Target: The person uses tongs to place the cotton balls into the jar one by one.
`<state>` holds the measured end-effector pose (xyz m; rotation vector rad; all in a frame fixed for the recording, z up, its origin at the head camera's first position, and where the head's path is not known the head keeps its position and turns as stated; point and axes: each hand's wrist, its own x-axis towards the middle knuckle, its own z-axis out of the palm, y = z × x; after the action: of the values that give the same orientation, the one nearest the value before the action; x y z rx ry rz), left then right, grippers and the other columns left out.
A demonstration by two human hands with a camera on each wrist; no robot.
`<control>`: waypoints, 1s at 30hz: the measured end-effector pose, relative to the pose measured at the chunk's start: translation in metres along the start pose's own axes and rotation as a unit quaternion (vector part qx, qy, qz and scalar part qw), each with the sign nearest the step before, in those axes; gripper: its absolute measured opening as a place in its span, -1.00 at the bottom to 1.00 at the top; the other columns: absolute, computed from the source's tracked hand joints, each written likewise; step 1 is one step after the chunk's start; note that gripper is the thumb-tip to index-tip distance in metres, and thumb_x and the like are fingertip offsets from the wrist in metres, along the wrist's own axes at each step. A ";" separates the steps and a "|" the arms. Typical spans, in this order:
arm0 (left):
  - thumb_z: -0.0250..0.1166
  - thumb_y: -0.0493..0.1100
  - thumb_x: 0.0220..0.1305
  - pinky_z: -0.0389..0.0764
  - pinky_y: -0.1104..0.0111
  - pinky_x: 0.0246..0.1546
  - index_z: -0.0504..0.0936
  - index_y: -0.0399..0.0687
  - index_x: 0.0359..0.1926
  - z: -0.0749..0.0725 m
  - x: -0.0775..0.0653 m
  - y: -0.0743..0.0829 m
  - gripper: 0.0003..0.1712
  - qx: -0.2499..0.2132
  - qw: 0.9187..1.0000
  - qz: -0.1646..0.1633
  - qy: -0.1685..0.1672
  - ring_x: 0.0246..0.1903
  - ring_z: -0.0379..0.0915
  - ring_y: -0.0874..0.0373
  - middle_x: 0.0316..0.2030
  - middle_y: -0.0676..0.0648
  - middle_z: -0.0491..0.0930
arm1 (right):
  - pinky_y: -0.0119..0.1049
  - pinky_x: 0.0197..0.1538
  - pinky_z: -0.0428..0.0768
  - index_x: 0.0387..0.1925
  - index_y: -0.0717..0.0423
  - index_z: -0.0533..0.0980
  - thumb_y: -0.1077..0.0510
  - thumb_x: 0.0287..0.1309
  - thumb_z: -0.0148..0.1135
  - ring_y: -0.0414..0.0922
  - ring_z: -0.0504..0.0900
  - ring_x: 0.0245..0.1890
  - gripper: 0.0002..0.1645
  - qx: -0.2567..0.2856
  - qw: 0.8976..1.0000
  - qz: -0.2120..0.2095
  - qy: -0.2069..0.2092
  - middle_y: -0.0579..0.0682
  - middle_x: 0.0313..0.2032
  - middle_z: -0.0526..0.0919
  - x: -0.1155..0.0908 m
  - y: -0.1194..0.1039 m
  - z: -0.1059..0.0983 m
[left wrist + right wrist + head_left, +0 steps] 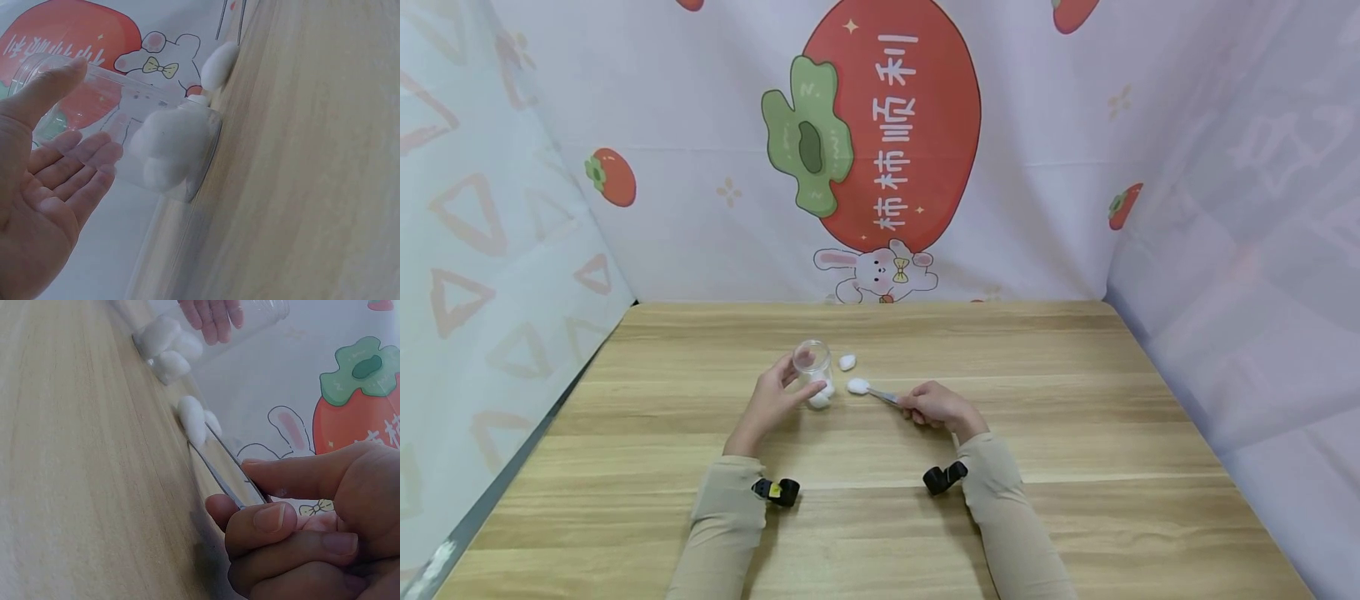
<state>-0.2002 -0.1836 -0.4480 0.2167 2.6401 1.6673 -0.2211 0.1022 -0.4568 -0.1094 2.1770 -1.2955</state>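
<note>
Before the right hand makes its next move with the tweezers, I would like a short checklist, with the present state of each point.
1. Clear jar upright, mouth uncovered: ok.
2. Left hand holding the jar: ok, thumb and fingers are around it.
3. Room inside: ok, the cotton balls sit at the bottom, with space above.
4. Right hand holding the tweezers: ok.
5. Near cotton ball firmly pinched: cannot tell; the tips meet its edge, but the grip is unclear.
6. All cotton balls in the jar: not ok; that one and the far cotton ball are outside.
</note>
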 end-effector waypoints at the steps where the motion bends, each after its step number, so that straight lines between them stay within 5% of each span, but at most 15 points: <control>1: 0.39 -0.07 0.17 0.33 0.11 0.45 0.21 -0.24 0.39 0.000 -0.001 0.001 -0.14 0.000 1.000 0.000 0.000 0.36 0.29 -0.19 0.33 -0.33 0.36 | -0.53 -0.73 0.10 -0.59 0.11 0.49 0.04 0.36 0.08 -0.31 0.13 -0.79 -0.60 -0.001 1.000 0.000 0.001 -0.19 -0.78 0.32 0.000 0.000 0.001; 9: 0.35 -0.19 0.21 0.32 0.07 0.45 0.19 -0.36 0.38 -0.001 -0.008 0.020 -0.19 0.000 1.000 -0.005 -0.004 0.36 0.27 -0.24 0.32 -0.38 0.34 | -0.53 -0.73 0.09 -0.59 0.09 0.47 0.03 0.36 0.07 -0.31 0.11 -0.79 -0.61 -0.001 1.000 0.004 0.003 -0.19 -0.77 0.32 -0.001 -0.001 0.004; 16: 0.37 -0.10 0.19 0.33 0.09 0.45 0.20 -0.28 0.39 0.002 0.000 -0.001 -0.16 0.001 1.000 -0.001 -0.002 0.37 0.27 -0.21 0.33 -0.35 0.35 | -0.52 -0.73 0.08 -0.59 0.08 0.47 0.02 0.36 0.07 -0.30 0.12 -0.79 -0.60 0.003 1.000 0.009 0.003 -0.19 -0.77 0.32 0.001 0.000 0.005; 30: 0.41 -0.09 0.15 0.37 0.12 0.43 0.22 -0.27 0.39 0.001 0.002 -0.002 -0.13 0.004 1.000 -0.012 0.007 0.35 0.31 -0.21 0.31 -0.35 0.37 | -0.51 -0.74 0.08 -0.57 0.08 0.49 0.00 0.37 0.05 -0.30 0.09 -0.80 -0.60 0.023 1.000 0.014 0.002 -0.19 -0.77 0.32 0.004 -0.001 0.009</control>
<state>-0.2025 -0.1829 -0.4505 0.1736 2.6497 1.6572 -0.2201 0.0937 -0.4609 -0.0571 2.1423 -1.3309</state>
